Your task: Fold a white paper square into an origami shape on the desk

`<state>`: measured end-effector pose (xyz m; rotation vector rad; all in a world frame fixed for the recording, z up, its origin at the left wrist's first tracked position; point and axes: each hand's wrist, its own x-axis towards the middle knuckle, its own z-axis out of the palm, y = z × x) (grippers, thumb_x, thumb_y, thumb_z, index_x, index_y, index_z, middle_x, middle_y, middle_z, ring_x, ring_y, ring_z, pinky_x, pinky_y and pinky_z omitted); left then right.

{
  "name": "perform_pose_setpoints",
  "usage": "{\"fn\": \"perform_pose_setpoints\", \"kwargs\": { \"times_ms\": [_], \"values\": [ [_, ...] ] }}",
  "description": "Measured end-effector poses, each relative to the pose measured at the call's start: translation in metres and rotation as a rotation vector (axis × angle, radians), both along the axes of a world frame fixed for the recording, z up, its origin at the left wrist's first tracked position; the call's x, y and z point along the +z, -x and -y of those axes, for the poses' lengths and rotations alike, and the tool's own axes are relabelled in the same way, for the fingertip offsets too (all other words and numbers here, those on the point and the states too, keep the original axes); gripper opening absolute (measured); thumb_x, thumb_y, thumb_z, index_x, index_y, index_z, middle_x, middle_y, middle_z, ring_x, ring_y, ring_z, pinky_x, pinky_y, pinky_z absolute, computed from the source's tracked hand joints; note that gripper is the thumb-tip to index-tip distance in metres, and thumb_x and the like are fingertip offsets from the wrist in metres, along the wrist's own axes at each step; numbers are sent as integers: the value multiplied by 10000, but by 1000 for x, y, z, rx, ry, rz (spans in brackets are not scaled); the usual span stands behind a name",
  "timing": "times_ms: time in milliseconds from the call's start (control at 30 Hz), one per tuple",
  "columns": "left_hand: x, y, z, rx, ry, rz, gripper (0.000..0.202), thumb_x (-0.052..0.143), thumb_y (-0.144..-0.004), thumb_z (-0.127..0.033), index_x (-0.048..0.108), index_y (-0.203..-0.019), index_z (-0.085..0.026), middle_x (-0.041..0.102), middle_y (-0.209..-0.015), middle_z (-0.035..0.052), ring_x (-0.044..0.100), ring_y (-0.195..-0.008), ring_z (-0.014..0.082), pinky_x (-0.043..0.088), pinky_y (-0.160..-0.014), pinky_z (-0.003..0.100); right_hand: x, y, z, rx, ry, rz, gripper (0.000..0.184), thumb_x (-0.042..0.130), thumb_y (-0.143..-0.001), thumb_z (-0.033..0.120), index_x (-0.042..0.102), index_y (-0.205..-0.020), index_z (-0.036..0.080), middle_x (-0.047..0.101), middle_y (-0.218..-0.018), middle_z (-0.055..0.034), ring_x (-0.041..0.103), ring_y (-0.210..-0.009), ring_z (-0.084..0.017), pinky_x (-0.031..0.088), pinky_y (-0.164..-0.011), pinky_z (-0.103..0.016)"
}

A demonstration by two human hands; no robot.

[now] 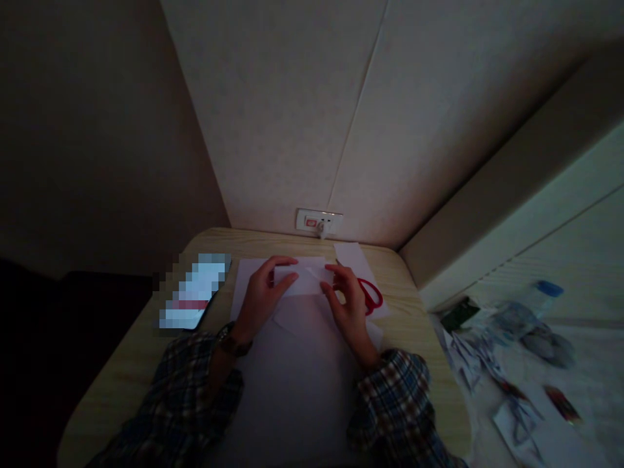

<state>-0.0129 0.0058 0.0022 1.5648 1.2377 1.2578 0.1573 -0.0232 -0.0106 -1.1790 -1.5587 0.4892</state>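
Observation:
Between my two hands is a small white piece of paper [306, 281], held by its left and right ends. My left hand [266, 289] pinches the left end between thumb and fingers. On the right end, my right hand [347, 300] has its thumb in front and fingers behind. Under both hands lie larger white paper sheets [287, 377] on the wooden table. Red-handled scissors [371, 298] rest just right of my right hand, on another strip of paper [351, 255]; their blades are mostly hidden.
A phone [197, 292] with a lit, blurred-out screen lies at the table's left [131, 364]. A wall socket [319, 222] with a plug sits behind the table. To the right, lower down, are a plastic bottle with a blue cap [550, 289] and crumpled paper scraps [463, 357].

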Motion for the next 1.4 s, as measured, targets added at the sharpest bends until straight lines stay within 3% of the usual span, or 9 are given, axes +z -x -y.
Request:
{"fn": "perform_pose_setpoints", "kwargs": {
  "times_ms": [133, 333, 600, 800, 933, 1133, 1400],
  "values": [
    [-3, -2, 0, 25, -11, 36, 247, 608, -721, -281, 583, -950, -192, 627, -974, 15, 552, -928, 166, 431, -809, 269, 0, 0, 0, -8, -36, 19, 227, 527, -826, 190, 534, -1047, 240, 562, -947, -40, 524, -784, -152, 490, -653, -273],
    [-3, -2, 1, 44, 15, -14, 196, 585, -741, -297, 607, -908, -194, 628, -883, -1, 550, -776, 147, 434, -700, 247, 2, 1, 0, 3, -52, 45, 176, 501, -836, 186, 550, -996, 240, 547, -962, -47, 532, -814, -159, 492, -636, -270],
    [-5, -3, 1, 45, -22, -29, 184, 587, -743, -268, 597, -912, -196, 633, -932, 8, 563, -899, 170, 436, -793, 264, -1, 3, -2, 72, -3, 7, 148, 533, -816, 182, 511, -957, 223, 533, -984, -55, 528, -884, -165, 482, -645, -260],
    [-6, -5, 3, 1, -65, -38, 221, 586, -751, -271, 569, -957, -192, 620, -987, 25, 553, -978, 183, 416, -868, 289, 0, 2, -2, 103, -42, 94, 82, 540, -821, 208, 525, -902, 215, 555, -985, -63, 528, -952, -194, 445, -829, -362],
    [-6, -5, 4, -26, -82, -52, 249, 577, -764, -280, 542, -997, -198, 603, -1008, 27, 548, -987, 178, 413, -889, 294, 0, 1, -3, 97, -27, 100, 29, 538, -829, 226, 560, -837, 207, 584, -923, -53, 551, -888, -187, 447, -791, -333],
    [-8, -6, 4, -2, -63, -25, 213, 555, -790, -289, 505, -977, -200, 576, -983, 24, 565, -891, 144, 454, -808, 260, -2, -1, -4, 28, 19, 40, 47, 552, -818, 236, 567, -800, 196, 600, -841, -30, 556, -789, -161, 446, -668, -271],
    [-13, -4, 1, -93, 40, 40, 226, 599, -749, -356, 528, -874, -182, 537, -777, -11, 553, -691, 131, 522, -527, 221, -2, -2, -5, 1, 89, -27, 69, 556, -806, 265, 576, -816, 200, 604, -870, -28, 558, -809, -163, 439, -628, -253]
  ]
}}
